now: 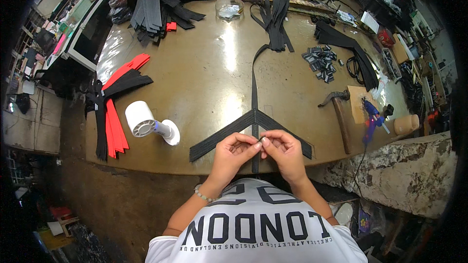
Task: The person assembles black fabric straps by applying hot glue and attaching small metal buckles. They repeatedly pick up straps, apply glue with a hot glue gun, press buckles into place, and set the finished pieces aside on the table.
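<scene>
A wide black webbing strap [214, 139] lies folded into an upturned V at the table's near edge. Down its middle runs a narrow black strap [254, 85], which stretches away from me and also shows below the V's point. My left hand [231, 154] and my right hand [284, 155] meet over this middle strap, thumbs and forefingers pinched together. Between the fingertips is a small dark thing, mostly hidden, whose kind I cannot make out. Farther right lies a pile of small dark buckle-like pieces [320, 63].
To the left stand a white handheld fan [141, 119] and red and black straps [113, 122]. On the right are a hammer [338, 117], a blue glue gun [372, 109] and a tape roll [406, 124]. Black strap bundles [275, 17] and a clear round dish [229, 9] lie farther back.
</scene>
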{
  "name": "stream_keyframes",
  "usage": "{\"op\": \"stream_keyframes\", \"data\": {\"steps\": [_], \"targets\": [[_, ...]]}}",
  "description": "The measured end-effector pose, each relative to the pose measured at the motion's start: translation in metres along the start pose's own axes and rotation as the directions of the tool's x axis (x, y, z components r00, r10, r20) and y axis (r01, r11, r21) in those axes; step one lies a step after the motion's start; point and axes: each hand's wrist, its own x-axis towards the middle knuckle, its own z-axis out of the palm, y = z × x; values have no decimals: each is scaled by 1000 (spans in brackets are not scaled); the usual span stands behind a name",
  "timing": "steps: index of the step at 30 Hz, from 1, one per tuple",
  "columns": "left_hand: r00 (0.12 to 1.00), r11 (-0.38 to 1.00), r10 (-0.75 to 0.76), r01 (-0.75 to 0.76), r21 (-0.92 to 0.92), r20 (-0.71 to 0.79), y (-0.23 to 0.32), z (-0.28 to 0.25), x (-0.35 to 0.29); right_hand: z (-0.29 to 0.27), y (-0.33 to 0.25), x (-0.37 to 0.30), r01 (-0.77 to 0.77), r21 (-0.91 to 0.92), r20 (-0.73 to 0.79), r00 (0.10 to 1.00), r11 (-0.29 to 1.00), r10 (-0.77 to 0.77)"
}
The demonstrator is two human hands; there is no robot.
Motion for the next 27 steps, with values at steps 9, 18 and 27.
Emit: {"op": "stream_keyframes", "data": {"steps": [9,18,27], "targets": [[863,335,483,-340,879,149,8,-17,34,-24,-14,33,17,-442,-100,993,897,-69],[891,265,389,-351,898,234,1,-22,5,-18,17,32,201,-816,13,944,542,-330],[800,141,135,-600,788,585,11,-22,-20,-21,20,41,202,-858,39,942,471,-333]]}}
